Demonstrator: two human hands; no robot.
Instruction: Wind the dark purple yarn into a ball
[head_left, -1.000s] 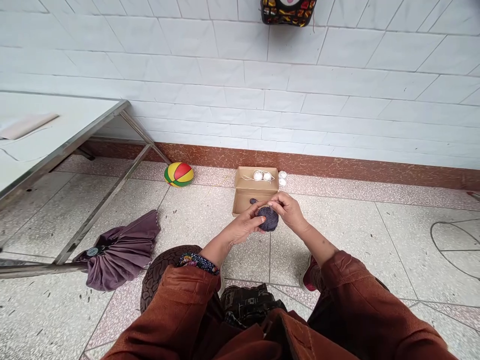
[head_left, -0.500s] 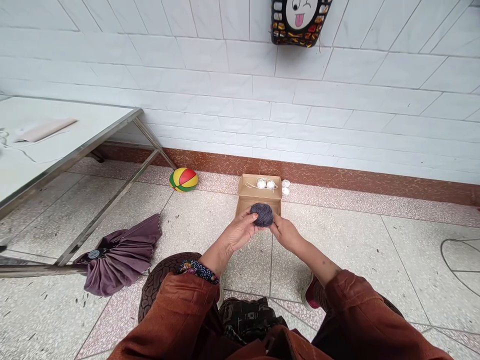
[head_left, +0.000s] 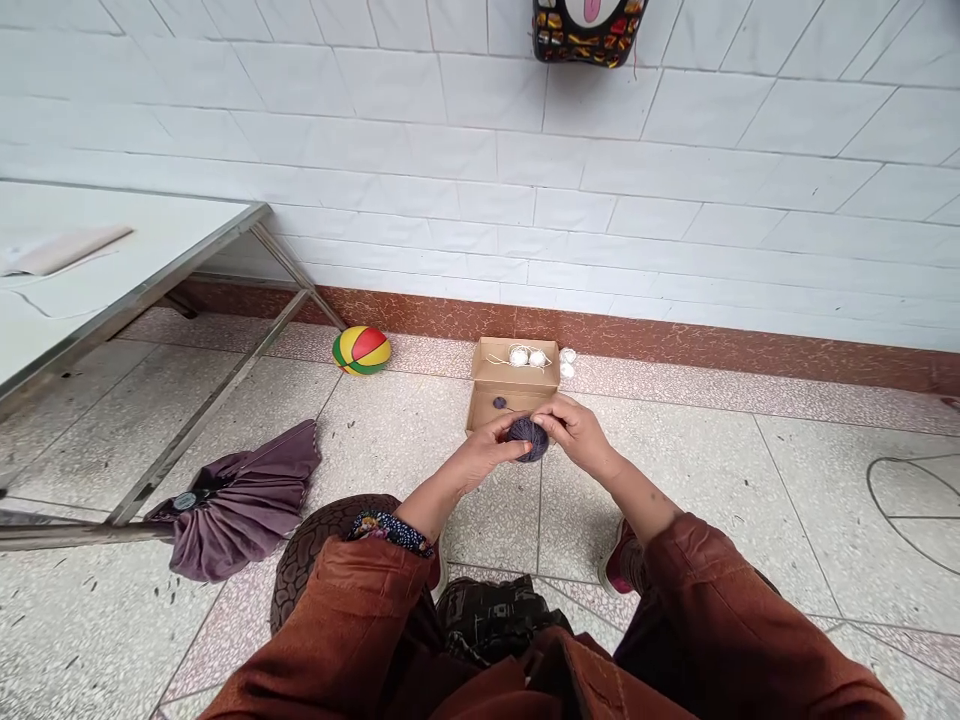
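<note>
A dark grey-purple ball of yarn [head_left: 529, 440] is held in front of me, above the floor. My left hand [head_left: 484, 452] grips it from the left, thumb across its near side. At its upper right, my right hand [head_left: 571, 430] has thumb and fingers pinched together, seemingly on the yarn strand. Just beyond my hands lies an open cardboard box [head_left: 480, 400]. A smaller dark ball of yarn [head_left: 500, 403] rests in its near part, and white balls of yarn [head_left: 519, 355] lie in its raised far part.
More white balls [head_left: 568, 363] sit right of the box. A striped ball [head_left: 362, 350] lies by the wall, near a metal-framed table [head_left: 187, 235]. A folded purple umbrella [head_left: 240, 500] is on the floor at left, a wire frame [head_left: 911, 500] at right.
My right hand has moved from the yarn ball's right side up to its top, fingers pinched. The small dark ball in the box has come into sight. The view has tilted slightly down.
</note>
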